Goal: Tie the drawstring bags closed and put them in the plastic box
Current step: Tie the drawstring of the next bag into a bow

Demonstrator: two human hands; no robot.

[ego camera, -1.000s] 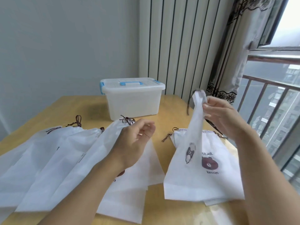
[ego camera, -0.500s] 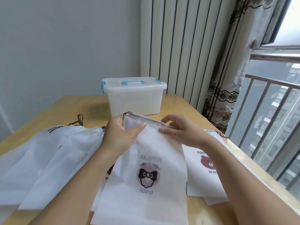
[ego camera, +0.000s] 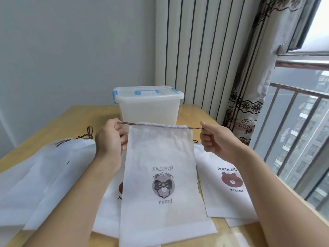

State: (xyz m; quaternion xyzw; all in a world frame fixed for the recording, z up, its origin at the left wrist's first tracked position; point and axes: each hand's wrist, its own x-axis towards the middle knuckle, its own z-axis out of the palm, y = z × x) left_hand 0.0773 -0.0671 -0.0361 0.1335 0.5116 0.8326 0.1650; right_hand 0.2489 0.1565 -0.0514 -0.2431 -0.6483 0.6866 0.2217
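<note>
A white drawstring bag (ego camera: 160, 157) with a mirrored bear print hangs in front of me, its bottom resting on the table. My left hand (ego camera: 110, 139) pinches the brown drawstring (ego camera: 127, 123) at the bag's left end. My right hand (ego camera: 216, 139) pinches the cord at the right end. The cord is stretched taut and the bag's top is slightly gathered. The plastic box (ego camera: 148, 106), translucent with blue handle and clips, stands behind the bag with its lid on.
Several more white drawstring bags (ego camera: 53, 175) lie overlapping on the wooden table (ego camera: 85, 116) at left. Another bag with a brown bear print (ego camera: 226, 184) lies at right. A curtain and a window railing (ego camera: 293, 107) run along the table's right side.
The bag was lifted in my right hand, then laid in front of me. Both hands moved from its top hem out to the cord ends and pulled them apart.
</note>
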